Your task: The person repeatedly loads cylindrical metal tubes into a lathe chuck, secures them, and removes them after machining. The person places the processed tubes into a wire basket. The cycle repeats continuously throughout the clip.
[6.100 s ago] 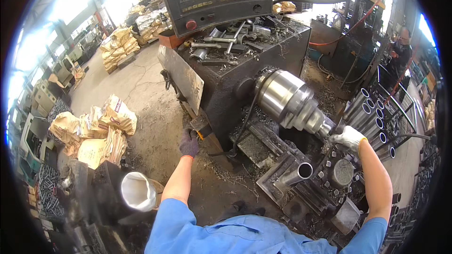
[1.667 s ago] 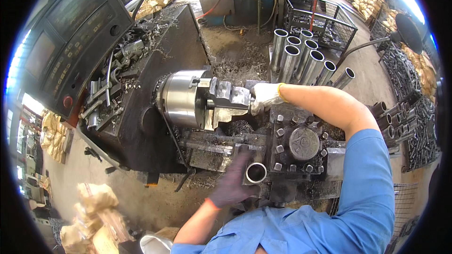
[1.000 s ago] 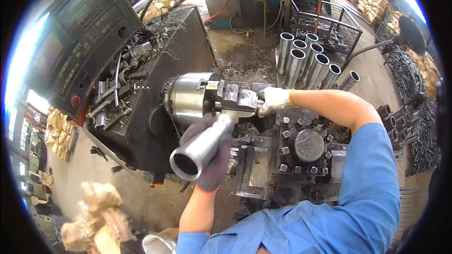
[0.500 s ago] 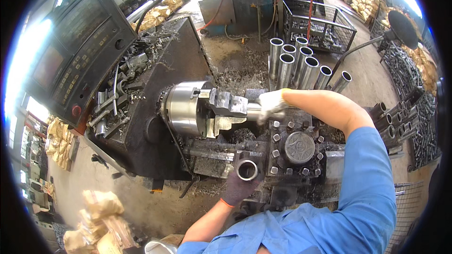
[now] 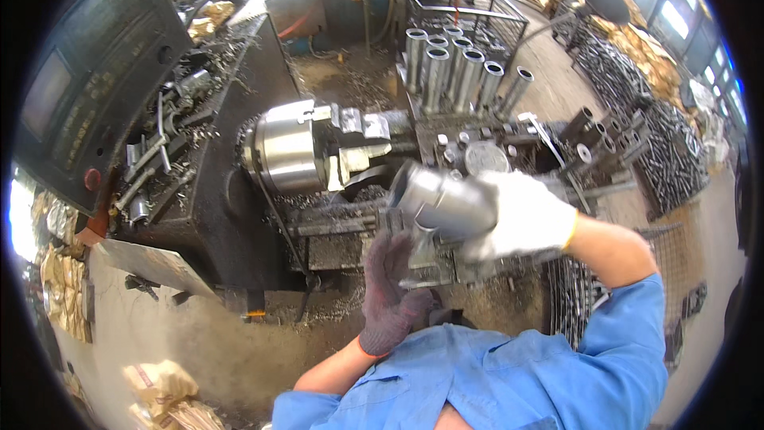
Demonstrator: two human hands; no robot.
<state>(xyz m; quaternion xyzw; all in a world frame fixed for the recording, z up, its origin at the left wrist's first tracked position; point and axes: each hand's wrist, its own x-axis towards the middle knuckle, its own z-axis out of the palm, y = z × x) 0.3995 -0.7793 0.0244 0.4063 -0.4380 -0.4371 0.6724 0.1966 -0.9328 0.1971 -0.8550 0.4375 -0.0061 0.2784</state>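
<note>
My right hand (image 5: pixel 529 219), in a white glove, is closed around a metal tube (image 5: pixel 454 203) in front of the lathe's tool post (image 5: pixel 487 158). The tube lies tilted, its open end toward the chuck; motion blurs it, and I cannot tell whether a second piece is against its near side. Below that end, my left hand (image 5: pixel 390 291) in a dark purple glove is open, its fingers stretched upward and nothing seen in them. To the left is the shiny lathe chuck (image 5: pixel 286 150) with its stepped jaws (image 5: pixel 362 121); no tube shows between them.
Several shiny tubes (image 5: pixel 469 72) stand upright behind the tool post. Darker tubes (image 5: pixel 609 143) are grouped at the right, near a lamp (image 5: pixel 605 2) on an arm. A control panel (image 5: pixel 87 95) rises at the left beside a chip-strewn cover (image 5: pixel 179 127). Sacks (image 5: pixel 163 386) lie on the floor.
My right hand has drawn back from the chuck toward me, now with a tube. The tube that was in my left hand has left it, and that hand has opened. The view has shifted.
</note>
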